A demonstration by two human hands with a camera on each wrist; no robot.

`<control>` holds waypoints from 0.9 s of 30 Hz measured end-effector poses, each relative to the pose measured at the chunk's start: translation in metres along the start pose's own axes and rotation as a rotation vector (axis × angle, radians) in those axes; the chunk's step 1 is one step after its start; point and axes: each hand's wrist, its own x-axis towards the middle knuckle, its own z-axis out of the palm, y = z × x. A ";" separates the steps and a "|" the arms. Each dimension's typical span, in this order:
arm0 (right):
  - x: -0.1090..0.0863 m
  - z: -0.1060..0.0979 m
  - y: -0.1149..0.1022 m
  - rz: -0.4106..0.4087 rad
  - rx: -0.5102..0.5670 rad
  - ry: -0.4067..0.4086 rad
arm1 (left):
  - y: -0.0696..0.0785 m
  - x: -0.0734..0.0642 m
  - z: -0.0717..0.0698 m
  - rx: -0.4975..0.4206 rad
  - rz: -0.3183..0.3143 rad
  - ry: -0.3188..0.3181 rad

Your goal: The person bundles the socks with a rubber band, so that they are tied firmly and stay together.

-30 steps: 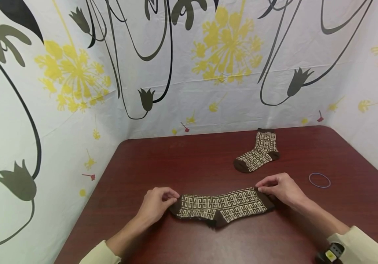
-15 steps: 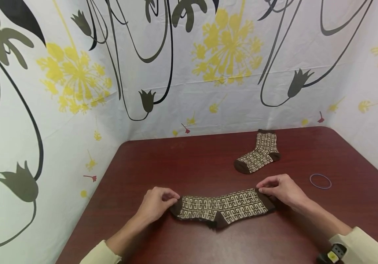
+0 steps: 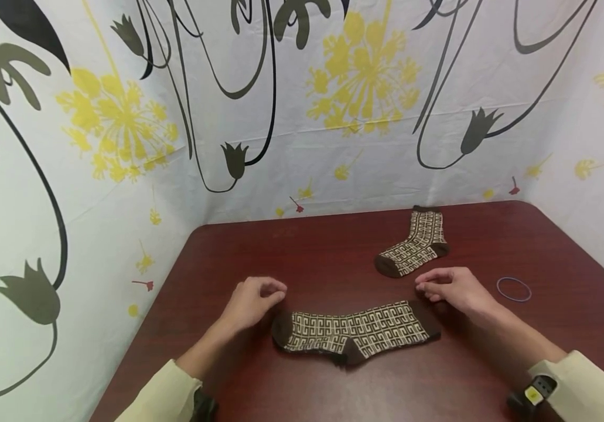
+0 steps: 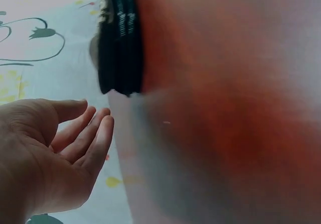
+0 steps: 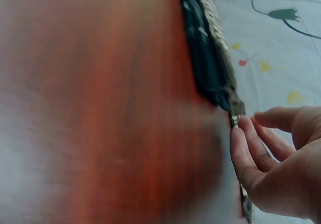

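Observation:
A brown sock (image 3: 354, 328) with a cream geometric pattern lies flat across the table, toe to the left and cuff to the right. My left hand (image 3: 251, 302) hovers just above and left of the toe, holding nothing, its fingers loosely bent. Beyond the cuff, my right hand (image 3: 457, 287) is lifted off the fabric, fingers relaxed and thumb near the fingertips. In the left wrist view a gap shows between the left hand (image 4: 65, 148) and the sock (image 4: 120, 43). The right wrist view has the right hand (image 5: 276, 153) near the sock's end (image 5: 210, 53).
A matching sock (image 3: 412, 243) lies farther back on the reddish-brown table (image 3: 280, 258). To the right is a thin bluish ring-shaped band (image 3: 514, 289). White cloth (image 3: 302, 117) printed with flowers hangs behind the table and along both sides.
Both hands have let go of the sock and risen slightly away from its toe and cuff. The sock stays where it was, and the other sock and band have not moved.

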 end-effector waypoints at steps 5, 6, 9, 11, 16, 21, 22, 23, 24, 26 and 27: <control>0.013 -0.015 -0.001 -0.048 0.029 0.124 | 0.014 0.020 -0.001 -0.082 -0.021 0.016; 0.015 -0.018 -0.001 -0.050 0.041 0.150 | 0.017 0.024 0.001 -0.096 -0.019 0.020; 0.021 -0.027 -0.001 -0.059 0.069 0.230 | 0.026 0.036 0.006 -0.145 -0.016 0.026; 0.025 -0.032 -0.001 -0.059 0.072 0.284 | 0.033 0.044 0.010 -0.179 -0.014 0.033; 0.035 -0.043 0.000 -0.036 0.105 0.369 | 0.051 0.063 0.026 -0.296 -0.033 0.038; 0.044 -0.053 0.002 0.008 0.139 0.413 | 0.072 0.076 0.045 -0.418 -0.073 0.014; 0.046 -0.054 0.002 0.020 0.132 0.421 | 0.075 0.078 0.049 -0.432 -0.082 0.010; 0.048 -0.055 0.002 0.031 0.124 0.429 | 0.079 0.080 0.053 -0.444 -0.094 0.007; 0.050 -0.056 0.002 0.041 0.116 0.435 | 0.082 0.081 0.057 -0.455 -0.105 0.001; 0.054 -0.058 0.003 0.065 0.109 0.443 | 0.087 0.085 0.066 -0.470 -0.125 -0.008; 0.056 -0.058 0.003 0.075 0.107 0.446 | 0.090 0.087 0.070 -0.473 -0.135 -0.011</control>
